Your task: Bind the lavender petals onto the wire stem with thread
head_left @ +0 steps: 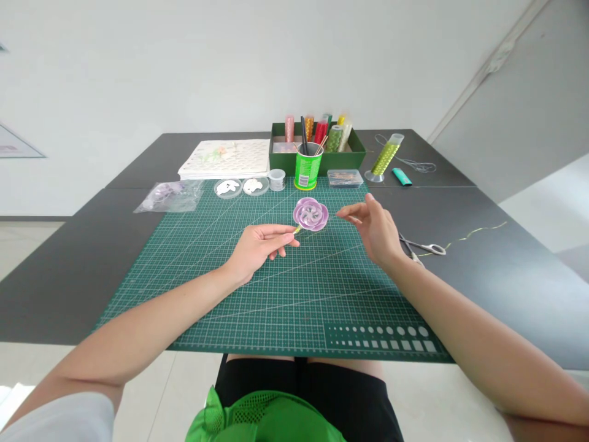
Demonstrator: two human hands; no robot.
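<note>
A purple flower (pixel 311 214) with layered round petals faces up above the green cutting mat (pixel 294 294). My left hand (pixel 260 250) pinches its short yellow-green stem between thumb and fingers. To the right of the flower, apart from it, is my right hand (pixel 373 228), its thumb and index finger slightly parted and the other fingers bent. Whether a thin thread lies between those fingertips is too small to tell. Scissors (pixel 432 248) lie just beyond the right wrist, partly hidden by it.
Behind stand a green can (pixel 308 169) with sticks, a green box (pixel 354 161) of ribbon rolls, a clear case (pixel 345 178) and a green spool (pixel 386 156). Left are white sheets (pixel 225 159), dishes of white pieces (pixel 227 188) and a plastic bag (pixel 170 196).
</note>
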